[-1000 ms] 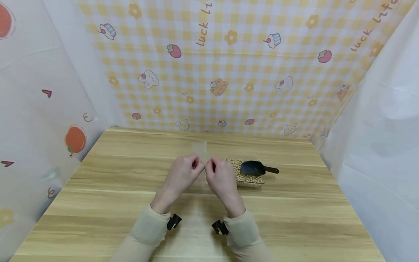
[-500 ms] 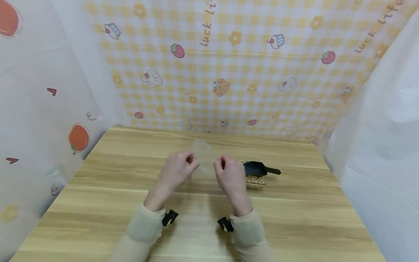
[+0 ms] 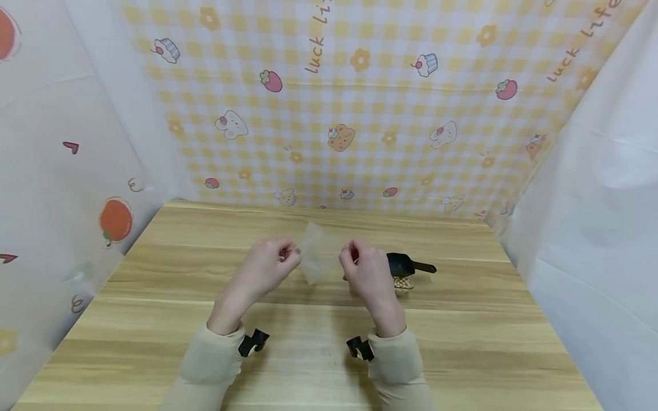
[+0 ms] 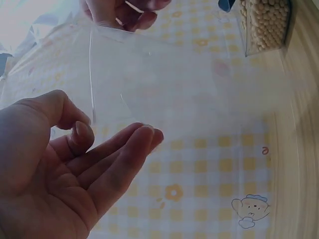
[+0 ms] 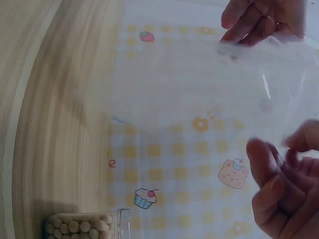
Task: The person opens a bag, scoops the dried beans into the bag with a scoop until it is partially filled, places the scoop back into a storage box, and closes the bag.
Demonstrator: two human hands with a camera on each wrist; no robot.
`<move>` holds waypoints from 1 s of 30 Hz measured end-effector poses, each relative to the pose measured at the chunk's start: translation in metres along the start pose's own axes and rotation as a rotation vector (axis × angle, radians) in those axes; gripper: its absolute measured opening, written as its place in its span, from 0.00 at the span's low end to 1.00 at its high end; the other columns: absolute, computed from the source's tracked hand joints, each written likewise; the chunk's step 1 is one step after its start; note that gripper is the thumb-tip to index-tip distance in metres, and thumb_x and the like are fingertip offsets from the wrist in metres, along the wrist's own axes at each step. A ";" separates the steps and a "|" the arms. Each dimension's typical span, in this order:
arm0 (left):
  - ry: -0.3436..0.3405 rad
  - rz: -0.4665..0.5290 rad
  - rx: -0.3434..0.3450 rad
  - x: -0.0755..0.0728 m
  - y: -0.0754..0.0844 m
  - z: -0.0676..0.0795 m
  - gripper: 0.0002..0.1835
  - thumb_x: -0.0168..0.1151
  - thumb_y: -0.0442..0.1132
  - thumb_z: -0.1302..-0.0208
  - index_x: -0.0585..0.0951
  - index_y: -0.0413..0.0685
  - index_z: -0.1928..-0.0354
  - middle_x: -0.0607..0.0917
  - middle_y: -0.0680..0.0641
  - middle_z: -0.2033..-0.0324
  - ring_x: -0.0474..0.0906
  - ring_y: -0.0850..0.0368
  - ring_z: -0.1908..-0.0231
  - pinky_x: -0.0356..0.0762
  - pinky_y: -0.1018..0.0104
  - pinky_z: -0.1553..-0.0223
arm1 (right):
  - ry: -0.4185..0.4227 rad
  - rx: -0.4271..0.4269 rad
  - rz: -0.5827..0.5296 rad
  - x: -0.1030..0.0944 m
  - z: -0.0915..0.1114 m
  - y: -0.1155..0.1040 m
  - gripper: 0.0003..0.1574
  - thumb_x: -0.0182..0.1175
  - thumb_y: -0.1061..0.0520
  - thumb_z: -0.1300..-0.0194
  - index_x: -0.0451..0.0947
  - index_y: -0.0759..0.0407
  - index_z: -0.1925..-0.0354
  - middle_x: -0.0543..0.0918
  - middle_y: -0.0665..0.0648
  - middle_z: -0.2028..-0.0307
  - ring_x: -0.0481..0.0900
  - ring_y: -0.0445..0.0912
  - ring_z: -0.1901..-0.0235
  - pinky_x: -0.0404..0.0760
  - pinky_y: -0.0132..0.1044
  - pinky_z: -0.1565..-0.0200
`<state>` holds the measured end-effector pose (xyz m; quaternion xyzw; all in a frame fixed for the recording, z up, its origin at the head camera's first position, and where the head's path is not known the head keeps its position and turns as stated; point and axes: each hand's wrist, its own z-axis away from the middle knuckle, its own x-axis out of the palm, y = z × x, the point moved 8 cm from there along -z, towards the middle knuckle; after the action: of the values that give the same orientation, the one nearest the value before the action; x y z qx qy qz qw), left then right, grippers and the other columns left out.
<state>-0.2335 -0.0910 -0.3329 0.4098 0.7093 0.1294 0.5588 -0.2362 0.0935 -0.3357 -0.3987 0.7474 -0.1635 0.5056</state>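
A clear plastic bag (image 3: 313, 260) hangs between the two hands over the table, its mouth edge upward. My left hand (image 3: 259, 271) pinches the bag's left edge between thumb and index finger, with the other fingers extended beneath it in the left wrist view. On the opposite edge, my right hand (image 3: 371, 279) pinches the film by its fingertips. The see-through film (image 4: 174, 84) is spread between them in the left wrist view. Behind the right hand, a clear container of soybeans (image 3: 402, 283) is partly hidden, with a black scoop (image 3: 400, 264) lying on top.
The wood-grain table (image 3: 154, 319) runs back to a yellow checked cloth backdrop (image 3: 288, 103). White sheets (image 3: 591, 217) hang at both sides. The scoop's handle (image 3: 425, 267) sticks out past the container's right side.
Both hands have moved apart from nearly touching, the left one leftward and the right one rightward. The bag between them has spread wider. The right hand now covers more of the bean container.
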 end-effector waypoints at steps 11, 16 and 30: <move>-0.013 0.086 0.057 0.016 0.011 -0.002 0.11 0.53 0.32 0.40 0.71 0.52 0.79 0.82 0.52 0.76 0.72 0.65 0.78 0.68 0.70 0.80 | -0.068 -0.392 0.045 0.011 0.005 -0.033 0.21 0.48 0.70 0.31 0.79 0.58 0.46 0.81 0.51 0.70 0.71 0.39 0.77 0.74 0.33 0.73; 0.044 0.080 0.096 0.015 0.015 -0.001 0.13 0.55 0.31 0.41 0.69 0.52 0.80 0.77 0.54 0.80 0.63 0.66 0.84 0.67 0.71 0.80 | -0.054 -0.315 0.097 0.010 0.003 -0.027 0.18 0.49 0.67 0.32 0.83 0.59 0.52 0.80 0.51 0.73 0.64 0.39 0.83 0.69 0.32 0.78; 0.064 0.117 0.135 0.026 0.020 -0.001 0.13 0.55 0.28 0.42 0.68 0.50 0.80 0.69 0.56 0.86 0.76 0.64 0.77 0.62 0.73 0.82 | -0.062 -0.092 0.139 0.012 0.001 -0.011 0.19 0.53 0.67 0.36 0.83 0.61 0.50 0.65 0.45 0.90 0.54 0.36 0.93 0.58 0.29 0.88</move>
<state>-0.2267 -0.0592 -0.3369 0.4829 0.7086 0.1269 0.4986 -0.2327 0.0774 -0.3362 -0.3738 0.7638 -0.0810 0.5199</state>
